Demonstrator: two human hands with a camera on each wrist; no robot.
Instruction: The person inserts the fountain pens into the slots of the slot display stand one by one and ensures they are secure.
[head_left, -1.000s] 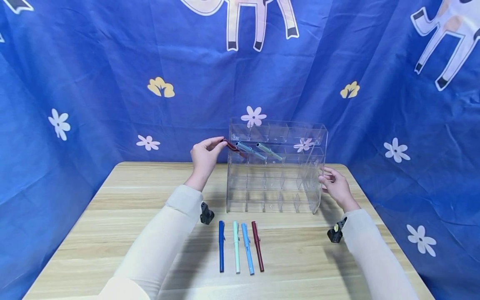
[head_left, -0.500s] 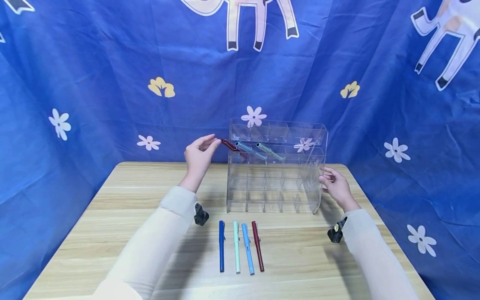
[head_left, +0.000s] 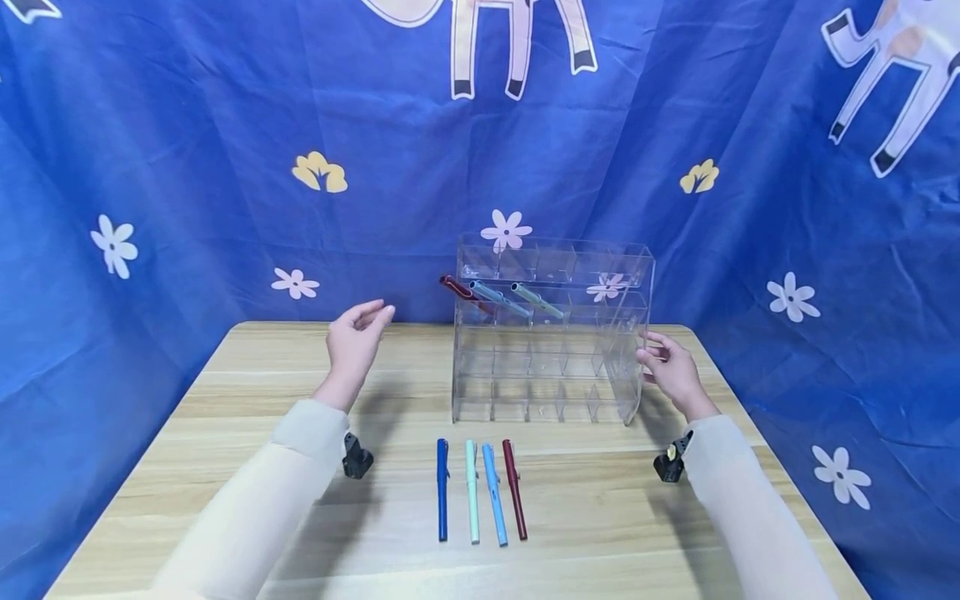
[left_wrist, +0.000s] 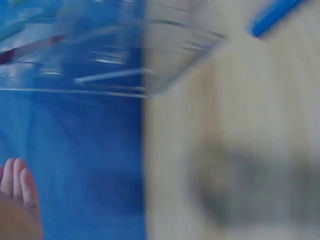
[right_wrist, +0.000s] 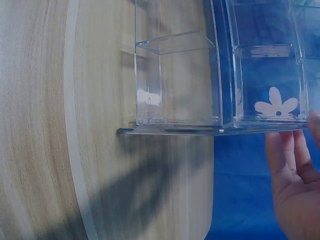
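Note:
My left hand (head_left: 356, 342) is held in the air left of a clear acrylic pen rack (head_left: 547, 362), with loosely bent fingers and nothing between them. In the left wrist view its fingers (left_wrist: 16, 185) show at the lower left, apart from the rack. My right hand (head_left: 672, 372) holds the rack's right side panel (right_wrist: 220, 131); its thumb overlaps the panel's edge in the right wrist view. An upper tier bears three slanted pens side by side: a dark red pen (head_left: 459, 289) at the left end, a light blue pen (head_left: 498, 297), and a pale green pen (head_left: 536, 298).
Before the rack, a row of pens lies on the wooden table (head_left: 592, 517): a dark blue pen (head_left: 442, 492), a mint pen (head_left: 472, 492), a light blue pen (head_left: 495, 496) and a dark red pen (head_left: 515, 492). A blue patterned curtain (head_left: 375, 225) hangs behind.
My left hand has let go of the dark red pen in the rack and moved away left and down. My right hand stays at the rack's right side.

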